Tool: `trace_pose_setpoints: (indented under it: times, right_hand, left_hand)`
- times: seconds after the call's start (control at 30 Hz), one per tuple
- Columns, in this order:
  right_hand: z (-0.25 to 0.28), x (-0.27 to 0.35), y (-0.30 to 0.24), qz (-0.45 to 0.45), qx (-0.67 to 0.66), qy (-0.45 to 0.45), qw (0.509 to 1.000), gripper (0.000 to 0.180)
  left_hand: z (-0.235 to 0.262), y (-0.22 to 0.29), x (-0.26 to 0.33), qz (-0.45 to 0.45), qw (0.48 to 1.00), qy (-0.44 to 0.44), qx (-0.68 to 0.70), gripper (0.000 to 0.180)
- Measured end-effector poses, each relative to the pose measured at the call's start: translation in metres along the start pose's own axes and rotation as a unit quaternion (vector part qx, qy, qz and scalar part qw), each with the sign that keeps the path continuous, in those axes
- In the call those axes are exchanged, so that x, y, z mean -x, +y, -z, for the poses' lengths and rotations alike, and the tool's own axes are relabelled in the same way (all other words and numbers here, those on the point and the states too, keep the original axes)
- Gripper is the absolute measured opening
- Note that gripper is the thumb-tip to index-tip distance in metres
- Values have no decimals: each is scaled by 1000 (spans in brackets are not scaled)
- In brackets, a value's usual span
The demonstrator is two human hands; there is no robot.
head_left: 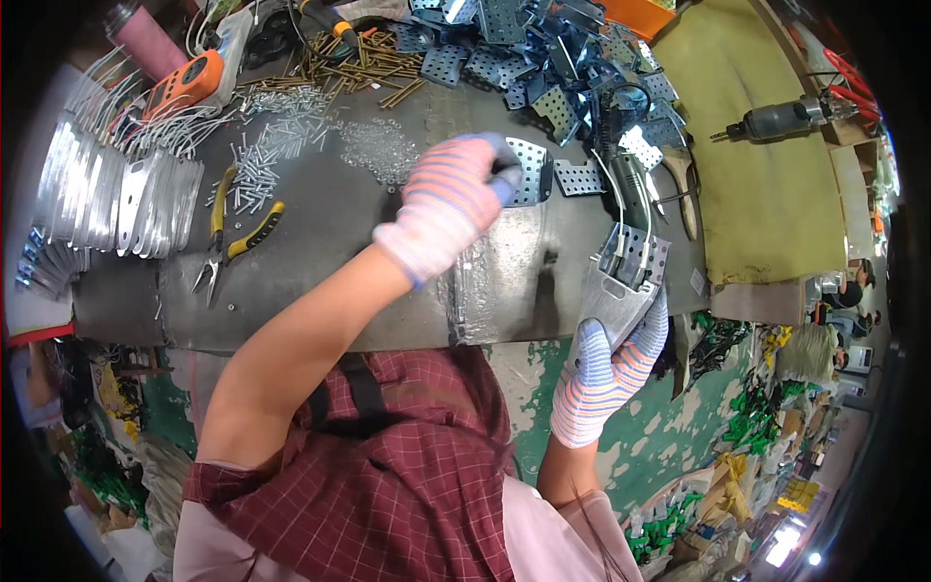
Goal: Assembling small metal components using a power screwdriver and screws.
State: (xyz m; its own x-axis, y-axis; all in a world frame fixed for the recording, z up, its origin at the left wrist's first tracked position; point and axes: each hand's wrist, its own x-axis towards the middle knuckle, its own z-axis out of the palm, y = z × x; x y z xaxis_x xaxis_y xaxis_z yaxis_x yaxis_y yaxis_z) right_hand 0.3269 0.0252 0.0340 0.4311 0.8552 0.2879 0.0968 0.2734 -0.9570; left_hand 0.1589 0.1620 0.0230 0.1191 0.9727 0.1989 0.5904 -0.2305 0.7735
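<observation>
My left hand [454, 199], in a striped work glove, reaches across the grey metal bench [320, 291] and is closed on a perforated metal bracket [531, 167] near the bench's middle. My right hand [609, 361], gloved the same way, grips a flat tapered metal plate [606, 303] at the bench's near right edge. A perforated bracket [635, 254] sits on that plate's far end. A dark power tool [630, 184] with a cable lies just beyond it.
A heap of perforated brackets [543, 48] lies at the back, with brass screws [359, 63], silver screws [272, 155] and small nuts [380, 147]. Yellow-handled pliers [228, 242], stacked metal plates [116, 194] and an orange meter [184, 82] are left. A drill [776, 121] lies right.
</observation>
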Motion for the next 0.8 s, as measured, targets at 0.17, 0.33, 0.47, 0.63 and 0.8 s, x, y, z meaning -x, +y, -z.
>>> trace_pose_setpoints:
  times: [0.17, 0.33, 0.47, 0.63, 0.8]
  right_hand:
    - [-6, 6, 6, -22, -36, -11, 999, 72]
    - [-17, 1, -2, -16, -25, 3, 1000, 73]
    - [-18, 5, -13, 31, -21, 48, 998, 74]
    - [-7, 16, -12, 7, 12, 16, 1000, 73]
    - [9, 26, -3, -92, 36, -81, 992, 73]
  left_hand:
    - [40, -9, 57, 121, 975, 60, 178, 18]
    - [25, 0, 19, -215, 959, -7, -183, 29]
    - [-15, 4, -21, -287, 922, 5, -261, 29]
    - [-4, -18, -25, -94, 871, 7, -483, 15]
    - [111, -6, 70, -143, 953, 81, -253, 8]
